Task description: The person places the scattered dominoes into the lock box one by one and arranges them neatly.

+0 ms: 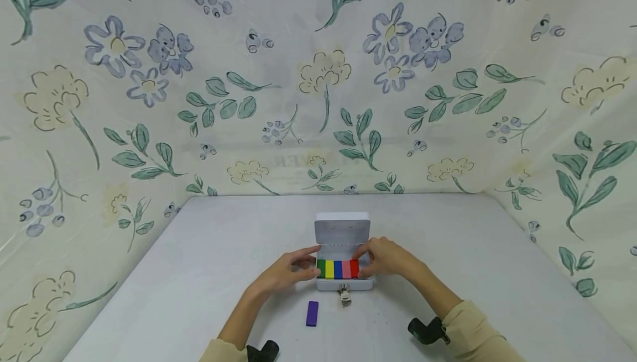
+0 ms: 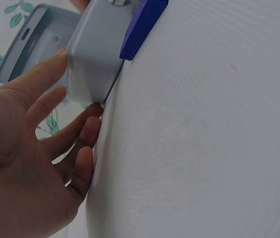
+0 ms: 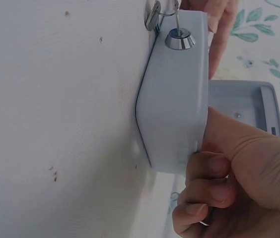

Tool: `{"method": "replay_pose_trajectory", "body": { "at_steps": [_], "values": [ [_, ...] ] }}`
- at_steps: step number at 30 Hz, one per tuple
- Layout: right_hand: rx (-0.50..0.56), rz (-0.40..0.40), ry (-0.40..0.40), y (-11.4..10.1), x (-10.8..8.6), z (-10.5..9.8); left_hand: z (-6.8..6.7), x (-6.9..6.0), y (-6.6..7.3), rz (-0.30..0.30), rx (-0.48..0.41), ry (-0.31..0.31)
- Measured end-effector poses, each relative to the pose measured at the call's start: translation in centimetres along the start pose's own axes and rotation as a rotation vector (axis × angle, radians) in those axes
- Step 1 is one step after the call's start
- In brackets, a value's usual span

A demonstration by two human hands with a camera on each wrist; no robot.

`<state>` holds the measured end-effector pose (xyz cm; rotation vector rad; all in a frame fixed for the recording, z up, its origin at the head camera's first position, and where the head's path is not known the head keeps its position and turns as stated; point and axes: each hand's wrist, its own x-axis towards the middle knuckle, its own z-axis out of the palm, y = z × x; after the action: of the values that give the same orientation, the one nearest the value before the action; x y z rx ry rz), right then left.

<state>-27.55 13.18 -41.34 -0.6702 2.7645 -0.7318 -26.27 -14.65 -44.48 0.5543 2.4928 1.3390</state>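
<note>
A small pale-grey metal lock box [image 1: 328, 284] stands on the table with its lid [image 1: 342, 231] raised. Inside it a row of flat blocks runs from green [image 1: 321, 269] through yellow [image 1: 329, 269], blue [image 1: 338, 269] and pink [image 1: 345, 269] to red [image 1: 354, 269]. My left hand [image 1: 281, 271] touches the box's left side, its fingers loosely spread. Over the right rim, my right hand [image 1: 385, 257] has thumb and index finger at the red block, while its other fingers curl outside the wall [image 3: 212, 183]; the wall hides the fingertips in the right wrist view.
A purple block [image 1: 312, 314] lies on the white table [image 1: 239, 229] in front of the box, left of its lock. Keys [image 1: 345, 295] hang from the lock on the front. Behind the table rises a floral-patterned cloth [image 1: 278, 152].
</note>
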Motion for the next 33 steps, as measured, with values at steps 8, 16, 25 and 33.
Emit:
{"method": "replay_pose_trajectory", "body": {
  "at_steps": [8, 16, 25, 33],
  "values": [
    [0.014, 0.006, 0.002, -0.1, -0.3, 0.0, 0.0, 0.0, 0.0, 0.006, 0.008, 0.003],
    [0.028, -0.054, 0.037, 0.2, -0.7, -0.1, 0.0, 0.0, 0.1, 0.008, 0.008, 0.004],
    [0.012, -0.070, 0.137, 0.6, -1.6, 0.1, 0.1, 0.0, 0.0, 0.016, 0.007, -0.002],
    [0.039, -0.057, 0.209, 0.4, -2.6, 0.4, 0.1, -0.2, 0.2, 0.015, 0.029, 0.011]
  ]
}}
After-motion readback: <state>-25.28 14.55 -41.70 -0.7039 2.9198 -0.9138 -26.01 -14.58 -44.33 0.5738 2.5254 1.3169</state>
